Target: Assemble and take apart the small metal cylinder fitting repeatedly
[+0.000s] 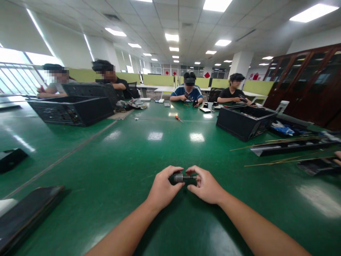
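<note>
A small dark grey metal cylinder with a thin shaft (pixel 179 177), much like a little motor part, is held level just above the table in front of me. My left hand (pixel 163 185) curls round its thick end, thumb below and index finger above. The slim shaft points right, into the curled fingers of my right hand (pixel 209 186), which grip its far end. The right thumb and index finger arch apart around the shaft. My palms hide both ends of the part, so its exact kind is unclear.
The green table (pixel 128 156) carries black computer cases (pixel 71 108) at left and another case (pixel 242 121) at right. An orange screwdriver (pixel 178 118) lies ahead. Thin brass-coloured rods (pixel 282 161) extend from the right. A dark flat panel (pixel 32 209) lies near left. Several people sit opposite.
</note>
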A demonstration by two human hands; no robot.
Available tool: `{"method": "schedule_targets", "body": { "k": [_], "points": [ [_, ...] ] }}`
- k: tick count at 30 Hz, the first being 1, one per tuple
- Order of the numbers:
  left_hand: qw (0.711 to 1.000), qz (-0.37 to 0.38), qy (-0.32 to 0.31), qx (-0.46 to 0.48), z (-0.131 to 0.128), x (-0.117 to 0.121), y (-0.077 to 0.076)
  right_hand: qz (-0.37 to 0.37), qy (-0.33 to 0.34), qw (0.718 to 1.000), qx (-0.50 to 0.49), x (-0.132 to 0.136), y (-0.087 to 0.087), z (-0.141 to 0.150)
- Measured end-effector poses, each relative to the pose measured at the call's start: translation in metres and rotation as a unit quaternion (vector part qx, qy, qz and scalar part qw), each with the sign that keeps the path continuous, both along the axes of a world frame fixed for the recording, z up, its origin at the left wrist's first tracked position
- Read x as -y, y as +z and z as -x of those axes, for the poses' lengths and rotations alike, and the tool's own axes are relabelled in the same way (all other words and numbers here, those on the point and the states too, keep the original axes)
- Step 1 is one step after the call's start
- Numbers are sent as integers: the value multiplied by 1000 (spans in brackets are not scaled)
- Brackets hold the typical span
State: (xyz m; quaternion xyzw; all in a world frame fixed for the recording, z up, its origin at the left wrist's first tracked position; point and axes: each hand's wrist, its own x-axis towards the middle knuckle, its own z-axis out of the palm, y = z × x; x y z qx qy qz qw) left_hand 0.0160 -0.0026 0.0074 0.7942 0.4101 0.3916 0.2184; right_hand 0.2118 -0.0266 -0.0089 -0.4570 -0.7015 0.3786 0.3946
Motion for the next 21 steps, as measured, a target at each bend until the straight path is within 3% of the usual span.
{"method": "schedule_targets", "body": {
  "k": [7, 21],
  "points": [
    [1000, 1, 12, 12, -2, 0, 0, -26, -22, 999, 20, 3, 6, 1],
    [1000, -4, 9, 7, -2, 1, 0, -36, -35, 998, 33, 3, 2, 2]
  ]
}}
